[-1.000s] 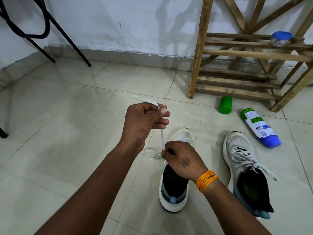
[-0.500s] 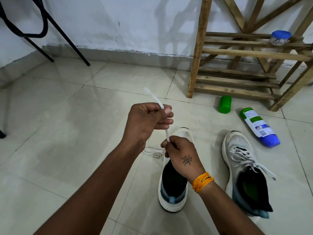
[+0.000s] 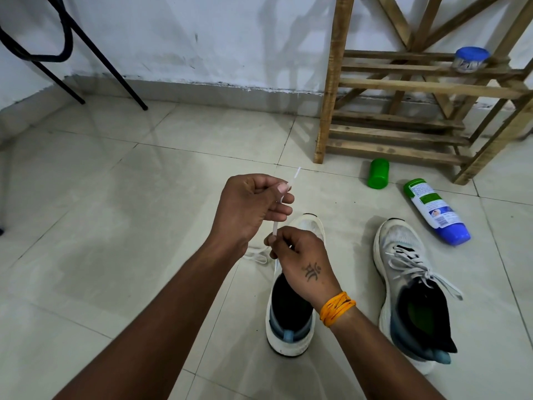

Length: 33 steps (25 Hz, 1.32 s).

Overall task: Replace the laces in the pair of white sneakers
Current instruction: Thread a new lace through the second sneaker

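Left hand (image 3: pixel 253 206): pinching the lace (image 3: pixel 275 226) tip, mid-frame.
Right hand (image 3: pixel 300 261): gripping the lace over the sneaker (image 3: pixel 291 327).
Advice: keeping it taut while threading.

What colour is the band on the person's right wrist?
Orange. The wristband shows clearly in the head view, the only view here.
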Each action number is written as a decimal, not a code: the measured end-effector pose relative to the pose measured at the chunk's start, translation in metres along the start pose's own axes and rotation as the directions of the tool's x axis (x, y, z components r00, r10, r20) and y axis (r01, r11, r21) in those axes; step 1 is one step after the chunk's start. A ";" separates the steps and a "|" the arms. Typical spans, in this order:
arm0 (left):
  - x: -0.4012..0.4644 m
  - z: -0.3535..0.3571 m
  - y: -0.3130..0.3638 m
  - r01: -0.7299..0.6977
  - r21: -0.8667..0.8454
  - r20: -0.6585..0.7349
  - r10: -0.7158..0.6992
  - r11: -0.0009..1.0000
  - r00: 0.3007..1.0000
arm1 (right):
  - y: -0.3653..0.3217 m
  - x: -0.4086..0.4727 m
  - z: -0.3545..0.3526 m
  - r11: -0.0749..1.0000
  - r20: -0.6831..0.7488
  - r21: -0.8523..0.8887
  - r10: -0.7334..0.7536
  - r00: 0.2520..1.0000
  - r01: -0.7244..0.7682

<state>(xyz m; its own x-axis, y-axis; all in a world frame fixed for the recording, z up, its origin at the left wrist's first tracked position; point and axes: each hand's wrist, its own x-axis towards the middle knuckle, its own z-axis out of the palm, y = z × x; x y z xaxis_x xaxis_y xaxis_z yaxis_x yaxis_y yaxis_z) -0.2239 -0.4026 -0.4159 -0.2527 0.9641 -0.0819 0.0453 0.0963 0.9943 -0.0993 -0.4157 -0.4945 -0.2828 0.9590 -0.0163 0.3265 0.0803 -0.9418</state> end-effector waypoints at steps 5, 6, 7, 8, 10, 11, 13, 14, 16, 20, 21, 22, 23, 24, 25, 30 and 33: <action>0.002 -0.001 -0.005 0.031 0.094 -0.035 -0.027 0.995 0.999 | 0.007 0.000 0.002 0.996 0.050 -0.092 0.007 0.999 -0.002; 0.004 0.000 -0.005 0.042 0.116 -0.038 -0.038 0.992 0.999 | 0.009 -0.002 0.002 0.992 0.051 -0.123 -0.002 0.999 0.008; 0.005 0.000 -0.006 0.051 0.139 -0.041 -0.046 0.989 0.998 | 0.012 -0.004 0.003 0.988 0.057 -0.156 -0.013 0.998 0.021; 0.005 0.001 -0.008 0.054 0.166 -0.046 -0.047 0.985 0.998 | 0.014 -0.006 0.004 0.981 0.064 -0.188 -0.026 0.998 0.037; 0.006 0.002 -0.015 0.047 0.228 -0.061 -0.034 0.973 0.998 | 0.018 -0.010 0.005 0.974 0.017 -0.223 -0.041 0.999 0.044; 0.006 0.003 -0.020 0.042 0.258 -0.067 -0.025 0.965 0.997 | 0.018 -0.011 0.002 0.973 -0.055 -0.229 -0.033 0.998 0.019; 0.006 0.005 -0.031 0.039 0.337 -0.059 -0.021 0.941 0.998 | 0.023 -0.013 -0.009 0.972 -0.268 -0.223 0.016 0.963 -0.078; 0.006 0.007 -0.037 0.043 0.391 -0.038 -0.030 0.919 0.999 | 0.028 -0.014 -0.016 0.965 -0.352 -0.232 0.030 0.936 -0.119; 0.004 0.012 -0.053 0.048 0.486 0.021 -0.066 0.873 0.998 | 0.039 -0.019 -0.030 0.937 -0.409 -0.279 0.082 0.909 -0.211; -0.006 0.034 -0.079 -0.088 0.617 0.152 -0.008 0.782 0.988 | 0.053 -0.026 -0.035 0.849 -0.287 -0.375 0.277 0.917 -0.373; -0.008 0.040 -0.085 -0.129 0.666 0.184 0.005 0.735 0.983 | 0.055 -0.026 -0.033 0.841 -0.270 -0.398 0.273 0.923 -0.365; -0.010 0.044 -0.089 -0.161 0.712 0.209 0.013 0.683 0.978 | 0.056 -0.026 -0.030 0.837 -0.266 -0.426 0.247 0.932 -0.344; -0.010 0.045 -0.093 -0.190 0.749 0.230 0.020 0.634 0.973 | 0.056 -0.025 -0.026 0.827 -0.270 -0.463 0.210 0.940 -0.318; -0.011 0.047 -0.096 -0.216 0.779 0.247 0.027 0.589 0.969 | 0.058 -0.025 -0.023 0.814 -0.276 -0.502 0.170 0.946 -0.293; -0.011 0.047 -0.098 -0.243 0.806 0.267 0.035 0.540 0.963 | 0.060 -0.025 -0.020 0.802 -0.280 -0.532 0.135 0.950 -0.271; -0.008 0.050 -0.103 -0.381 0.912 0.387 -0.015 0.153 0.922 | 0.068 -0.027 -0.012 0.836 -0.373 -0.478 0.083 0.924 -0.268; -0.003 0.049 -0.102 -0.443 0.896 0.445 -0.084 0.035 0.892 | 0.072 -0.028 -0.010 0.856 -0.391 -0.448 0.074 0.917 -0.260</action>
<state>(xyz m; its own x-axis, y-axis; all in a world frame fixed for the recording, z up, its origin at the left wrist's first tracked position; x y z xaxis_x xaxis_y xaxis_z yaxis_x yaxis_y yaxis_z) -0.1801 -0.4034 -0.5205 0.2007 0.9616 -0.1871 0.9793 -0.2023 0.0106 -0.0584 -0.4336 -0.5587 0.1175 0.9920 0.0468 0.7567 -0.0589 -0.6511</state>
